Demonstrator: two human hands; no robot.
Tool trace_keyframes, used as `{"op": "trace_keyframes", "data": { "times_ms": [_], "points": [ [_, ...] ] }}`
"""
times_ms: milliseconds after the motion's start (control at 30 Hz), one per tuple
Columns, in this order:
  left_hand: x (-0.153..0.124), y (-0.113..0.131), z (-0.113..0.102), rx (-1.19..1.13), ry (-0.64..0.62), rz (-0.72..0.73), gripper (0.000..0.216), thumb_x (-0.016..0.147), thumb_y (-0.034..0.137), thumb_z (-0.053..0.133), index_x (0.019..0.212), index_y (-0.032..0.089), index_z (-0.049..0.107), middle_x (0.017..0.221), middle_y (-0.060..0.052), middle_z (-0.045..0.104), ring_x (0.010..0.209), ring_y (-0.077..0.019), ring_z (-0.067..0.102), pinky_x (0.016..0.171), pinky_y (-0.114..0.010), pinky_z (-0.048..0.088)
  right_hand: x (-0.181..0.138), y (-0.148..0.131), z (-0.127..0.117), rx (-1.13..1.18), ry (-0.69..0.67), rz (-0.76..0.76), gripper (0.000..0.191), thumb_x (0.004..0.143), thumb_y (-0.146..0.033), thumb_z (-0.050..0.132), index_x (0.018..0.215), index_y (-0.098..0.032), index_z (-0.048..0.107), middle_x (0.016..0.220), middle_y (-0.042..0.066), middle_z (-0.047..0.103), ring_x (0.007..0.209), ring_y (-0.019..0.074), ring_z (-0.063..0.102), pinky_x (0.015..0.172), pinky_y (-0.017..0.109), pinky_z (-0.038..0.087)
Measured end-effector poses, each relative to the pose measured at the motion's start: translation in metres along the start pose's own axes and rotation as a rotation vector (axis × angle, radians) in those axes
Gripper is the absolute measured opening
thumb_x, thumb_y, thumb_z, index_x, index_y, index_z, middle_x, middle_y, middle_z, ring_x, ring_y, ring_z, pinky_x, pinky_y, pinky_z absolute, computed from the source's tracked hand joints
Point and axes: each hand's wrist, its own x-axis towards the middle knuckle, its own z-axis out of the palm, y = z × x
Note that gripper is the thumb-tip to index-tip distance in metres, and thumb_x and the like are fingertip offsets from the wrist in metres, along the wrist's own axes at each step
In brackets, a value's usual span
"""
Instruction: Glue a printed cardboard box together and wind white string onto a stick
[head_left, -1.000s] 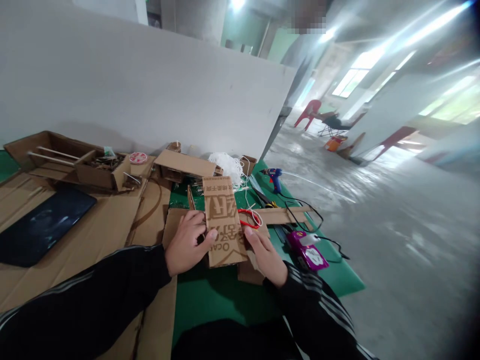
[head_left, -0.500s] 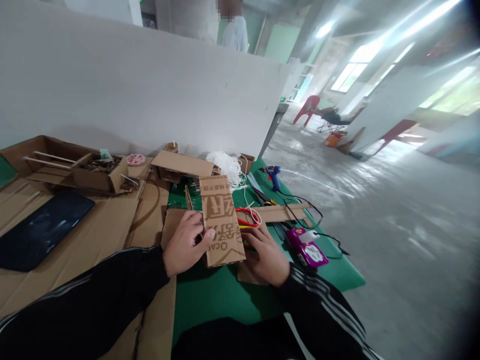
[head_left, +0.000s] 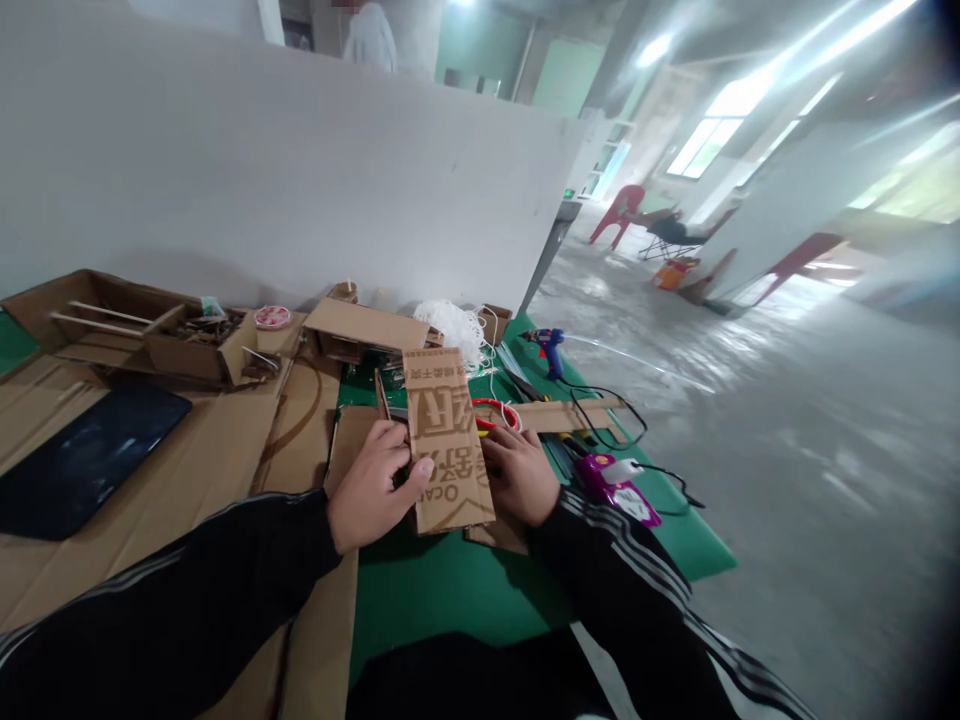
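Note:
My left hand grips the left edge of a printed brown cardboard strip, thumb pressed on its face, holding it tilted over the green mat. My right hand sits just right of the strip, fingers curled by its edge and over another cardboard piece; whether it holds anything is hidden. Red-handled scissors lie just beyond the right hand.
Cardboard sheets and a dark tablet lie at left, an open cardboard box behind. White string, a blue glue gun, a purple tool and black cable lie at right. A grey partition stands behind; a person beyond it.
My right hand moved left and closer to the cardboard strip's right edge. The person behind the partition moved left. My left hand kept its grip.

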Motion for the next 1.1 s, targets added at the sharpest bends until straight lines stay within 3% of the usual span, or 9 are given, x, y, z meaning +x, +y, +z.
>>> {"op": "trace_keyframes", "data": {
  "times_ms": [367,633,800,933,1000,1100],
  "points": [
    [-0.014,0.017,0.003,-0.037,-0.057,-0.035,0.034,0.096,0.027,0.045,0.063,0.020,0.051,0.083,-0.004,0.053,0.094,-0.0218,0.047,0.085,-0.037,0.046,0.011,0.005,0.005,0.012,0.068,0.054,0.017,0.089,-0.031,0.058,0.090,-0.020,0.070,0.095,0.009,0.069,0.098,0.0260,0.057,0.082,0.038,0.031],
    [-0.017,0.021,0.003,-0.022,-0.072,-0.047,0.035,0.096,0.027,0.045,0.062,0.018,0.051,0.086,-0.005,0.054,0.099,-0.0223,0.047,0.088,-0.038,0.045,0.011,-0.003,0.002,0.199,0.147,0.104,0.012,0.086,-0.027,0.060,0.091,-0.022,0.070,0.098,0.009,0.068,0.101,0.0286,0.054,0.089,0.042,0.033],
    [-0.017,0.020,0.004,0.006,-0.053,-0.048,0.032,0.094,0.026,0.047,0.065,0.018,0.055,0.097,-0.007,0.056,0.107,-0.0245,0.046,0.095,-0.042,0.042,-0.003,-0.014,-0.016,0.466,0.225,0.184,0.027,0.097,-0.032,0.044,0.101,-0.020,0.067,0.103,0.009,0.069,0.099,0.0262,0.058,0.088,0.041,0.042],
    [-0.019,0.020,0.004,0.020,-0.052,-0.041,0.033,0.095,0.028,0.046,0.065,0.018,0.058,0.097,-0.007,0.056,0.107,-0.0247,0.046,0.095,-0.042,0.043,-0.018,-0.038,-0.031,0.712,0.099,0.185,0.039,0.101,-0.041,0.034,0.105,-0.019,0.066,0.090,0.004,0.072,0.079,0.0187,0.066,0.070,0.029,0.053],
    [-0.019,0.020,0.004,0.030,-0.048,-0.042,0.033,0.095,0.029,0.046,0.067,0.017,0.060,0.098,-0.008,0.056,0.108,-0.0253,0.045,0.096,-0.043,0.043,-0.026,-0.050,-0.033,0.867,0.024,0.203,0.038,0.099,-0.045,0.040,0.112,-0.021,0.065,0.096,0.004,0.073,0.086,0.0188,0.068,0.076,0.029,0.055],
    [-0.020,0.020,0.004,0.053,-0.038,-0.056,0.033,0.095,0.030,0.046,0.070,0.017,0.064,0.105,-0.010,0.055,0.113,-0.0275,0.043,0.097,-0.047,0.042,-0.035,-0.064,-0.026,1.225,-0.028,0.356,0.039,0.095,-0.049,0.049,0.122,-0.025,0.062,0.114,0.005,0.071,0.103,0.0202,0.065,0.094,0.033,0.051]
  ]
}}
